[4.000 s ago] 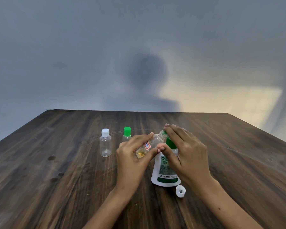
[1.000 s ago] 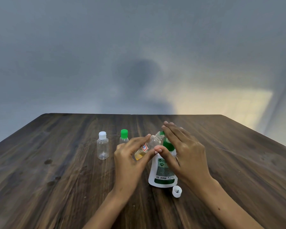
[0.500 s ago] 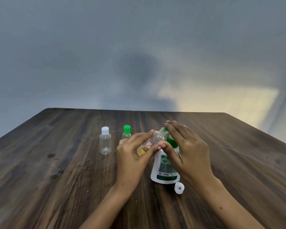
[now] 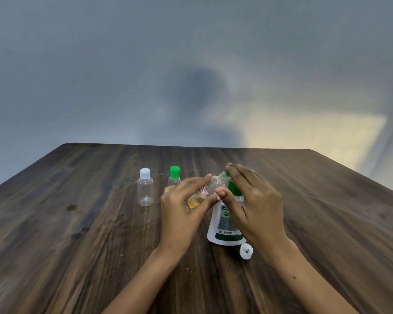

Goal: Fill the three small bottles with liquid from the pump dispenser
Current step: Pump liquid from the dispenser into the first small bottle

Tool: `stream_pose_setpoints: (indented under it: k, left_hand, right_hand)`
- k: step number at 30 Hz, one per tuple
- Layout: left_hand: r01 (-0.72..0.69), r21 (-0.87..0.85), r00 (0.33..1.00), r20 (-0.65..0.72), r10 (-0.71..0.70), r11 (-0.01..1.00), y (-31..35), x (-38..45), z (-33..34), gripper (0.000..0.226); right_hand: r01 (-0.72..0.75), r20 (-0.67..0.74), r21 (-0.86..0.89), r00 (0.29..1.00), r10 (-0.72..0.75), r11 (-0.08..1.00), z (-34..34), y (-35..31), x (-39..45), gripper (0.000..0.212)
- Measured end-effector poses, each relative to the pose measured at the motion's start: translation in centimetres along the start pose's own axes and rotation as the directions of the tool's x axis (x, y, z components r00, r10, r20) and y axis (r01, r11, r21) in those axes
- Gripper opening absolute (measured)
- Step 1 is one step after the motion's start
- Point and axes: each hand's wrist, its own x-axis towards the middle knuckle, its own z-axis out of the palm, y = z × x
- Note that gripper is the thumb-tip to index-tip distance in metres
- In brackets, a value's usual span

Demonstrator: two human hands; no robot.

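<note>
Pump dispenser [image 4: 225,225] stands upright on the dark wooden table [image 4: 77,234], near centre: white body, green and white label, green pump head mostly hidden under the right hand [image 4: 254,200]. Right hand lies over the pump top, fingers extended, thumb tip against the dispenser's front; grip not curled around anything visible. Left hand [image 4: 182,211] pinches a small clear bottle [image 4: 208,191] between thumb and fingers, tilted, open threaded neck pointing up and right toward the pump head. This bottle carries a white sticker with red border and holds a little yellow liquid pooled at its lower end. Its white cap [image 4: 246,250] lies open side up just beside the dispenser base. Farther left, apart from the hands, stand two capped clear bottles: a white-capped bottle [image 4: 145,191], seemingly empty, and a green-capped bottle [image 4: 174,177], partly behind the left hand.
</note>
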Motion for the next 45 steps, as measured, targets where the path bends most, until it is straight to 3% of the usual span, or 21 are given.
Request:
stream_pose_setpoints:
  k: [16, 21, 29, 45]
  left_hand:
    - [-0.031, 0.006, 1.0, -0.004, 0.031, 1.0, 0.1, 0.1, -0.1, 0.048]
    - [-0.002, 0.015, 1.0, 0.003, 0.002, 1.0, -0.4, 0.0, 0.1, 0.04]
    - [0.042, -0.109, 0.998, -0.034, -0.046, 0.993, 0.2, 0.0, -0.1, 0.046]
    - [-0.026, -0.124, 1.0, -0.015, 0.024, 0.992, 0.4, 0.3, -0.2, 0.044]
  right_hand:
    - [0.009, -0.026, -0.013, 1.0, -0.009, 1.0, -0.8, -0.1, 0.5, 0.079]
    - [0.004, -0.016, -0.012, 1.0, -0.005, 1.0, -0.4, -0.3, 0.3, 0.079]
    - [-0.02, -0.05, 0.013, 0.999, 0.021, 1.0, -0.6, -0.1, 0.9, 0.078]
    - [0.012, -0.018, -0.024, 1.0, -0.012, 1.0, -0.5, 0.0, 0.9, 0.076]
